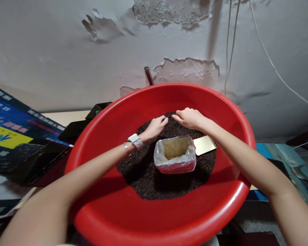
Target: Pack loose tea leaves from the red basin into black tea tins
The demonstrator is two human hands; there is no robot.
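Note:
In the head view, dark loose material, like tea leaves or soil, lies in a large red basin. My left hand, below a white wristwatch, is over the far part of the pile with its fingers curled in. My right hand is close by on the right, fingers bent into a loose fist. Whatever either hand may hold is hidden. Nearer to me, a small red box lined with a clear plastic bag stands upright on the pile. A flat gold-coloured piece lies against its right side.
Printed blue and black boxes or packs are stacked to the left of the basin. Behind it rises a white wall with peeling plaster and hanging cords. On the right is a blue-green surface.

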